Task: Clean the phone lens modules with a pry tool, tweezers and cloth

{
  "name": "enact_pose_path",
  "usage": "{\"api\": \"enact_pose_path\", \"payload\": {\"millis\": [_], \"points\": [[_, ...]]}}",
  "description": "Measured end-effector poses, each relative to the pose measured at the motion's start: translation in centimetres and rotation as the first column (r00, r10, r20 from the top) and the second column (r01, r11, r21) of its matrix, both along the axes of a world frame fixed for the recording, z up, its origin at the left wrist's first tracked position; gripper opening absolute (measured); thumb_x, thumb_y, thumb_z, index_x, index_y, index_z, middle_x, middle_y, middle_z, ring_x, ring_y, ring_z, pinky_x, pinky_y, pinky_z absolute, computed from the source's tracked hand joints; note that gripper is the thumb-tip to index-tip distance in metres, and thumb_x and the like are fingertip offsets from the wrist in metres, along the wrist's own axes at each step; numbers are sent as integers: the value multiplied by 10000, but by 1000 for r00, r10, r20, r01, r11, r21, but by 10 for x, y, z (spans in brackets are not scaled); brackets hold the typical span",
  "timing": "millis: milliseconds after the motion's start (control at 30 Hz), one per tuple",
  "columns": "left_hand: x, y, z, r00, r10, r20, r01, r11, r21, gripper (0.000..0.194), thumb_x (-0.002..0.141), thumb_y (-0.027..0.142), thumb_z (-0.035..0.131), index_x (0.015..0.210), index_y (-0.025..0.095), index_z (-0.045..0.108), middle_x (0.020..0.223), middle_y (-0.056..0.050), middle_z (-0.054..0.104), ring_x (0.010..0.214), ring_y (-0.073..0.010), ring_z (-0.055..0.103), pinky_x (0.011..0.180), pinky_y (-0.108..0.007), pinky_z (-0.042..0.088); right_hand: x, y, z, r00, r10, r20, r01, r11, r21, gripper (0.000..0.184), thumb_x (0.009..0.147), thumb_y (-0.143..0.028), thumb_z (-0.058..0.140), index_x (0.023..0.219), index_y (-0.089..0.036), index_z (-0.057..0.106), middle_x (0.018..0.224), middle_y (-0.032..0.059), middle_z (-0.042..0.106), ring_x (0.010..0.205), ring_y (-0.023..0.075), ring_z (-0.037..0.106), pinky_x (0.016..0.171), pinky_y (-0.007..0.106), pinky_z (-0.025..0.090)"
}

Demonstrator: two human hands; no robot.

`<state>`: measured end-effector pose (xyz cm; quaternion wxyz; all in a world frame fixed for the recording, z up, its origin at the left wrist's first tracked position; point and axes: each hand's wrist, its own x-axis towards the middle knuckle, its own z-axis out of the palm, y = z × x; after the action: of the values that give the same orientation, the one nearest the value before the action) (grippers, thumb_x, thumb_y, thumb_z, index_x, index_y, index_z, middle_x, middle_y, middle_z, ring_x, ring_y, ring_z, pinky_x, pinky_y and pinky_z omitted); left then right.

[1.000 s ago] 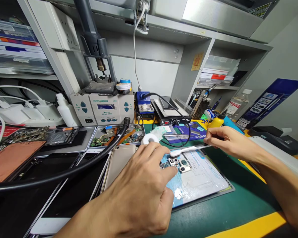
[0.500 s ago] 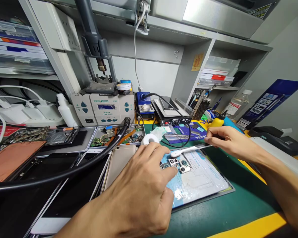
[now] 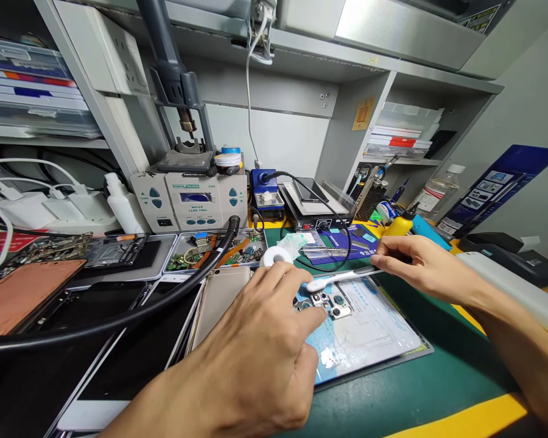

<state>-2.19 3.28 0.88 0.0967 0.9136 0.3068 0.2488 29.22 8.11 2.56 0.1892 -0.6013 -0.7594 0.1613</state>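
A white toothbrush [image 3: 342, 277] is pinched by its handle end in my right hand [image 3: 415, 264]. Its head reaches left over a small silver-framed phone camera module [image 3: 320, 298]; whether the bristles touch it I cannot tell. My left hand [image 3: 260, 340] has its index finger and thumb curled around the camera modules, steadying them, and partly hides the leftmost ones. Another camera module [image 3: 340, 306] with round lenses lies just right of the thumb. All of these rest on a shiny blue-and-white printed pad [image 3: 369, 334].
Green mat [image 3: 447, 365] lies under the pad. Left of my hand are several phones [image 3: 132, 340] crossed by a thick black hose [image 3: 173, 307]. A parts tray [image 3: 251, 249], a grey hot-air station [image 3: 192, 198] and a soldering stand [image 3: 267, 198] stand behind. A yellow bottle [image 3: 398, 225] is beyond my right hand.
My right hand and the toothbrush have shifted slightly left, bringing the brush head closer to my left fingers. My left hand and the camera modules have stayed in place.
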Motion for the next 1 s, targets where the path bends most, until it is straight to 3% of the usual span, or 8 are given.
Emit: {"api": "enact_pose_path", "payload": {"millis": [200, 633, 1000], "points": [[0, 1, -1, 1000, 0, -2, 0, 1000, -1, 249, 820, 125, 559, 949, 202, 758, 1188, -129, 596, 1131, -304, 553, 1026, -538, 514, -5, -4, 1, 999, -4, 50, 3, 1000, 5, 398, 904, -570, 623, 712, -225, 576, 646, -14, 497, 599, 165, 424, 550, 318, 296], [0, 3, -5, 1000, -1, 16, 1, 999, 40, 345, 818, 122, 561, 1070, 213, 778, 1239, -137, 602, 1180, -311, 542, 1072, -547, 493, -19, -15, 5, 996, 72, 47, -70, 997, -32, 380, 937, -540, 615, 739, -220, 561, 626, -25, 512, 577, 147, 416, 523, 296, 298], [0, 2, -7, 1000, 0, 23, -1, 999, 44, 316, 813, 129, 562, 1031, 203, 779, 1244, -146, 596, 1185, -318, 536, 1072, -556, 492, -16, -16, 5, 994, 83, 68, -79, 995, -65, 413, 941, -560, 598, 711, -227, 516, 621, -31, 492, 579, 148, 403, 530, 299, 290]]}}
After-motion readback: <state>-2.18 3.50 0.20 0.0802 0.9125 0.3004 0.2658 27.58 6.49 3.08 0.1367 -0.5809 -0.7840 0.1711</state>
